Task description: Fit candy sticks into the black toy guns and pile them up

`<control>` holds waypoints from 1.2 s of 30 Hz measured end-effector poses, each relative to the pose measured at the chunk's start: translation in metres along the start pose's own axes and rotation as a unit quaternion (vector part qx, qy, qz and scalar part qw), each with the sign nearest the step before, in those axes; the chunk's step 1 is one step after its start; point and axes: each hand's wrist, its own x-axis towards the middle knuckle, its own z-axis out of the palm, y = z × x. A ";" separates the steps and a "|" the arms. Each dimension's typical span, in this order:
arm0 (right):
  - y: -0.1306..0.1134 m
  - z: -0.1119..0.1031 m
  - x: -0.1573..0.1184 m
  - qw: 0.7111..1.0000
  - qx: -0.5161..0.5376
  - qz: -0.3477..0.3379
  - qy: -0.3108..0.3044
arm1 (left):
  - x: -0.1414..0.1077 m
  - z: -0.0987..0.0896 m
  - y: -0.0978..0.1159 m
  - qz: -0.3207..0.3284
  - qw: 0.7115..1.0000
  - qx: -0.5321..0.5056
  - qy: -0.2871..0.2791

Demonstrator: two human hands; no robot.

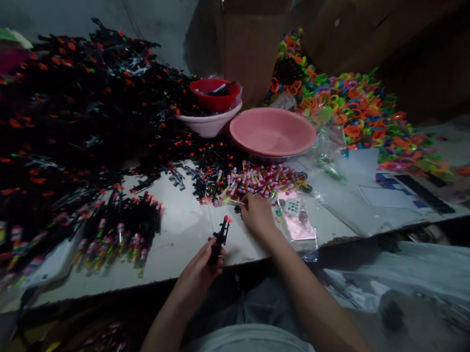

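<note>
Left hand grasps black toy gun, red tip upward, at near edge of surface. Right hand lies farther inward, beside colourful tubes; its grip cannot be determined.

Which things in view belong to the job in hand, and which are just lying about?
Likely the job:
- toy gun in the left grip
- small tubes
- black toy guns

Apparently lying about:
- pink basin
- red bowl
- white sheet
</note>
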 end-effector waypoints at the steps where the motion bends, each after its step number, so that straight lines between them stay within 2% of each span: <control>1: 0.000 -0.003 -0.002 1.000 0.008 -0.006 0.005 | -0.001 0.000 0.001 0.002 1.000 -0.002 -0.003; 3: 0.000 -0.010 -0.011 0.996 0.084 -0.015 0.023 | -0.002 0.001 0.003 0.010 1.000 -0.006 -0.005; 5: 0.000 -0.016 -0.025 0.967 0.253 -0.008 0.017 | -0.003 0.001 0.007 0.013 1.000 -0.015 0.004; 8: -0.006 -0.024 -0.057 0.857 0.508 0.039 -0.069 | -0.001 -0.001 0.011 0.020 0.998 -0.037 0.045; 10: -0.012 -0.026 -0.079 0.789 0.596 0.059 -0.134 | 0.000 -0.001 0.013 0.047 0.994 -0.042 0.084; 12: -0.019 -0.025 -0.097 0.751 0.633 0.057 -0.180 | 0.000 0.001 0.015 0.074 0.992 -0.032 0.102; 13: -0.022 -0.023 -0.103 0.749 0.632 0.051 -0.191 | 0.000 0.002 0.015 0.083 0.991 -0.026 0.101; 14: -0.025 -0.021 -0.108 0.760 0.620 0.045 -0.188 | -0.001 0.003 0.015 0.089 0.991 -0.022 0.094; 17: -0.031 -0.017 -0.113 0.830 0.546 0.008 -0.113 | -0.004 0.007 0.013 0.105 0.991 -0.006 0.076; 19: -0.034 -0.014 -0.113 0.857 0.510 -0.027 -0.074 | -0.006 0.008 0.011 0.123 0.989 0.014 0.077; 21: -0.036 -0.012 -0.115 0.860 0.505 -0.037 -0.064 | -0.007 0.008 0.009 0.138 0.987 0.033 0.080; 24: -0.038 -0.008 -0.119 0.853 0.519 -0.016 -0.051 | -0.008 0.009 0.006 0.155 0.983 0.056 0.082; 30: -0.040 -0.002 -0.122 0.849 0.527 -0.034 0.010 | -0.009 0.009 0.003 0.167 0.977 0.100 0.085; 36: -0.042 -0.007 -0.119 0.872 0.488 -0.043 -0.012 | -0.010 0.010 0.002 0.166 0.975 0.105 0.103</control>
